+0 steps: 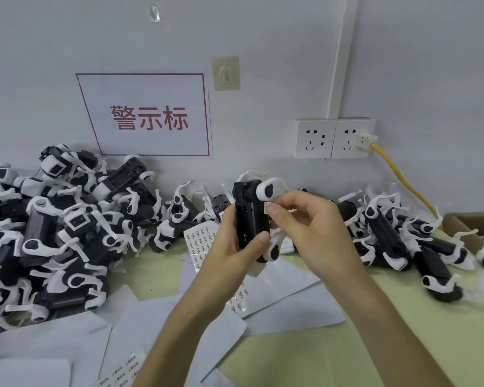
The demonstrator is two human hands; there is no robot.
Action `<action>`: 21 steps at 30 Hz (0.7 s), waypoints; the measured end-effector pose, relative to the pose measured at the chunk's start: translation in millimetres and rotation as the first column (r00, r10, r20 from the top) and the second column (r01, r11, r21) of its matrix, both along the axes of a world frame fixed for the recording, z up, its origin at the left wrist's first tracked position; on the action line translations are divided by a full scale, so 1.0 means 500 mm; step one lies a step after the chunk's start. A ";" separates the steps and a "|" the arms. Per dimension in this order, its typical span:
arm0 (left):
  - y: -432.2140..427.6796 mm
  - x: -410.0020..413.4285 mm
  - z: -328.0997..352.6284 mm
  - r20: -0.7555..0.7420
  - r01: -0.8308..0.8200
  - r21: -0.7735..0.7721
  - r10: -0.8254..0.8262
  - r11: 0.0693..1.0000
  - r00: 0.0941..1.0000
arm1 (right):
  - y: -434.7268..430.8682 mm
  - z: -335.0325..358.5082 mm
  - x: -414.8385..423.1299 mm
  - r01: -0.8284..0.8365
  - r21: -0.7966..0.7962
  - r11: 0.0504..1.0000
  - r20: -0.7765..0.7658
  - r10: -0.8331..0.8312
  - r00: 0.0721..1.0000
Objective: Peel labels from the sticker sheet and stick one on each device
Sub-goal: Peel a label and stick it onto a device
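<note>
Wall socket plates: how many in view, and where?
2, side by side on the wall: the left socket plate is free; the right socket plate holds the plug of the yellow cable. None looks hidden.

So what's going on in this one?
A person is mid-labelling. The left hand grips a black-and-white device upright above the table, while the right hand pinches a small label at its side edge. A sticker sheet lies on the table just behind the hands, with a left pile and a right pile of the same devices flanking it.
</note>
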State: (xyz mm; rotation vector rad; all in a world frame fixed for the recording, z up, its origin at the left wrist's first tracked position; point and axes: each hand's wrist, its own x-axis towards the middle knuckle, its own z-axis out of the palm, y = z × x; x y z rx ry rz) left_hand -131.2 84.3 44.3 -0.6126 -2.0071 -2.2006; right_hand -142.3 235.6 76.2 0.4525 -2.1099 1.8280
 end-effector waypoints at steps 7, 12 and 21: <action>0.004 0.003 -0.002 -0.023 -0.009 -0.020 0.009 1.000 1.000 | -0.005 -0.002 0.000 0.023 0.014 1.000 -0.012 -0.023 1.000; 0.004 0.004 -0.001 -0.040 -0.012 -0.043 0.010 0.999 0.999 | -0.008 -0.005 -0.001 0.034 0.025 0.999 -0.028 -0.034 0.999; 0.007 0.006 0.004 -0.045 -0.030 -0.078 0.026 0.997 0.999 | -0.013 -0.008 -0.001 0.074 0.035 0.997 -0.054 -0.072 0.996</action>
